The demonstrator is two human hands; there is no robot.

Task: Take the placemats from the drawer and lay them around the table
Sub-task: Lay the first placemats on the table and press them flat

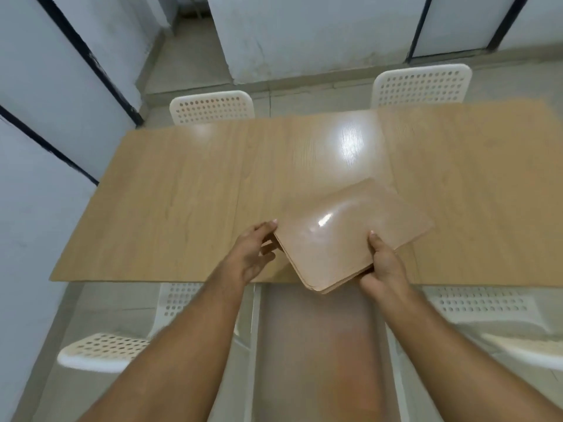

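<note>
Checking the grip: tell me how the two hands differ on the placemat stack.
The right hand clamps the tan, glossy placemat stack at its near edge, thumb on top. The left hand only touches the stack's left corner with loose, spread fingers. Both meet the stack over the wooden table.

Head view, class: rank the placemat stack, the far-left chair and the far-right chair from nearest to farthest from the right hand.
1. Placemat stack: gripped in the right hand.
2. Far-right chair: across the table, ahead.
3. Far-left chair: across the table, to the left.

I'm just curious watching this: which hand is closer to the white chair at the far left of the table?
The left hand. It sits at the placemat stack's left edge, on that far-left chair's side; the right hand grips the stack's near right edge, farther away.
</note>
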